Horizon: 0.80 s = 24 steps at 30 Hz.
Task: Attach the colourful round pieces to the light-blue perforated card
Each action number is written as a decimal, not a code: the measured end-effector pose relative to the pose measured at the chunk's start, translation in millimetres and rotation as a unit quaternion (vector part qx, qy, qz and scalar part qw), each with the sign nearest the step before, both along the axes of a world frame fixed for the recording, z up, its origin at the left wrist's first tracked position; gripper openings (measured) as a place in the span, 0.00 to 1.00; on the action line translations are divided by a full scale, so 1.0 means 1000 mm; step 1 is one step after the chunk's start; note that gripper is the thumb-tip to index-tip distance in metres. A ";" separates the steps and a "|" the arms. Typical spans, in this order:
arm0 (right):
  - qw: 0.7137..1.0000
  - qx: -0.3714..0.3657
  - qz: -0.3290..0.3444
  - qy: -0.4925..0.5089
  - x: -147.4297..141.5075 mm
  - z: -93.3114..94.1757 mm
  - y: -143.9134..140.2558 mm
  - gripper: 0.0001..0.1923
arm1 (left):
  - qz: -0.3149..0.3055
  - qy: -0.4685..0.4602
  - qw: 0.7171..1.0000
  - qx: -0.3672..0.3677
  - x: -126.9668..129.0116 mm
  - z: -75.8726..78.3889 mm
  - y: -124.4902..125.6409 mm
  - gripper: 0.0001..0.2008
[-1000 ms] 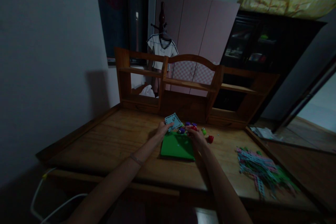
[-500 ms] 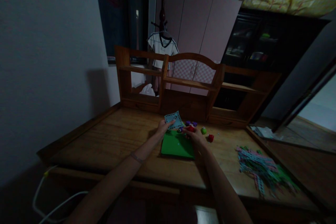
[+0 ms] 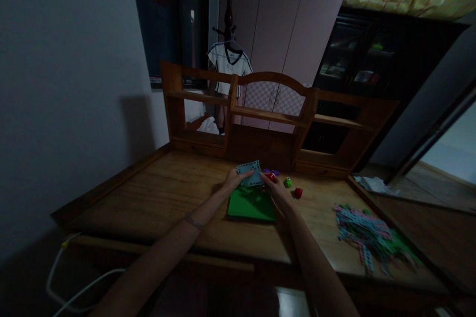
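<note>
My left hand (image 3: 235,178) is closed on a light blue square panel (image 3: 250,168) with dark holes along its edges, thumb on its face. The panel is tilted up above a flat green board (image 3: 251,206) on the wooden desk. My right hand (image 3: 275,189) pinches a small red piece (image 3: 270,177) close to the panel's right edge; whether the two touch I cannot tell. Behind the right hand are small purple pieces (image 3: 275,172), partly hidden. To its right lie a green piece with eye-like white spots (image 3: 287,183) and another red piece (image 3: 298,193).
A tangled heap of pink, blue and green strips (image 3: 366,237) lies at the desk's right side. Wooden shelves (image 3: 269,116) rise along the back edge of the desk (image 3: 156,198). A white cable (image 3: 55,277) hangs at the front left.
The blue panel has turned and shifted slightly right, nearer to my right hand. My right hand with the red piece has come up against the panel's right side.
</note>
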State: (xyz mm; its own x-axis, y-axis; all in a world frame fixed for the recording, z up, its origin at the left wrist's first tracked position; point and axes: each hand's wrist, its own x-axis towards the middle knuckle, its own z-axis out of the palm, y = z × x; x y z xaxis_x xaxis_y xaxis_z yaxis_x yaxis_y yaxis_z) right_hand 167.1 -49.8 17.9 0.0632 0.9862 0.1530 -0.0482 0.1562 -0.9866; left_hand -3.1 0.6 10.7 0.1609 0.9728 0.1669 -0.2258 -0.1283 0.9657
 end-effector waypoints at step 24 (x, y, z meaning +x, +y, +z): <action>0.994 0.038 -0.105 -0.008 0.017 -0.006 0.011 0.18 | -0.007 0.002 1.000 0.022 -0.003 -0.010 0.007 0.23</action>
State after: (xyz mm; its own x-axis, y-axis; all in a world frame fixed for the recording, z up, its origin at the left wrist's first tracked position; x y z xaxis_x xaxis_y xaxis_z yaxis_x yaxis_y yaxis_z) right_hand 183.6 -38.4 11.5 0.2629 0.9372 0.2293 0.0092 0.2352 -0.9719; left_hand -6.2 7.8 0.8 0.1752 0.9622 0.2083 -0.2242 -0.1671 0.9601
